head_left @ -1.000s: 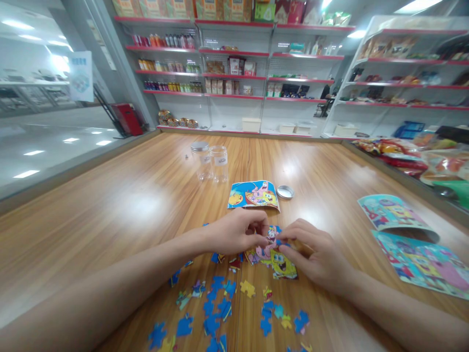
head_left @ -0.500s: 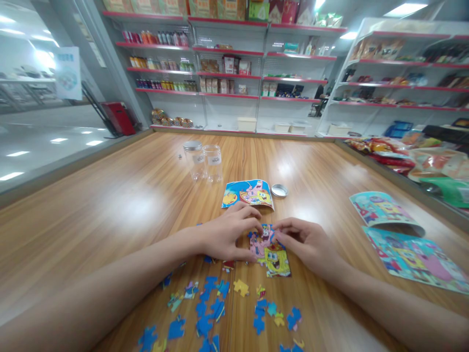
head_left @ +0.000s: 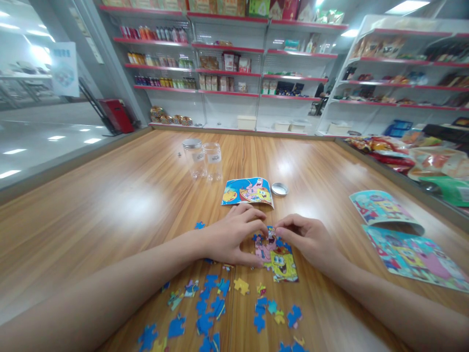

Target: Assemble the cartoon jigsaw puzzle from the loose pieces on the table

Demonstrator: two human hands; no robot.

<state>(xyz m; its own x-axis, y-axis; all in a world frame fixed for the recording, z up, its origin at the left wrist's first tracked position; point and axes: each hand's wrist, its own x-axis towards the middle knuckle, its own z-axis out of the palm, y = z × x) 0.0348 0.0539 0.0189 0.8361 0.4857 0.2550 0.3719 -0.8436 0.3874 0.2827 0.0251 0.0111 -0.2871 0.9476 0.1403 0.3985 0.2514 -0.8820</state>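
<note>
A partly joined jigsaw puzzle [head_left: 284,264] of yellow and pink cartoon figures lies on the wooden table between my hands. My left hand [head_left: 234,238] rests along its left side, fingers spread and curved, the thumb low by the puzzle's edge. At the puzzle's upper right corner, the thumb and forefinger of my right hand [head_left: 309,239] are pinched on a small blue jigsaw piece [head_left: 279,242], mostly covered by the fingertips. Loose blue jigsaw pieces [head_left: 205,323] and a yellow piece [head_left: 241,286] are scattered nearer to me. Beyond my left hand stands a curled picture sheet [head_left: 249,192] showing similar figures.
A metal lid [head_left: 280,189] lies beside the sheet. Two clear jars [head_left: 211,164] stand farther back, one capped. At the right are two more picture sheets [head_left: 417,256]. Snack bags [head_left: 392,152] sit past the table's right edge, and stocked shelves [head_left: 230,73] line the back.
The joined puzzle has slid slightly right and toward me, and my left hand has shifted right with it. My right hand stays pinched at the upper right corner.
</note>
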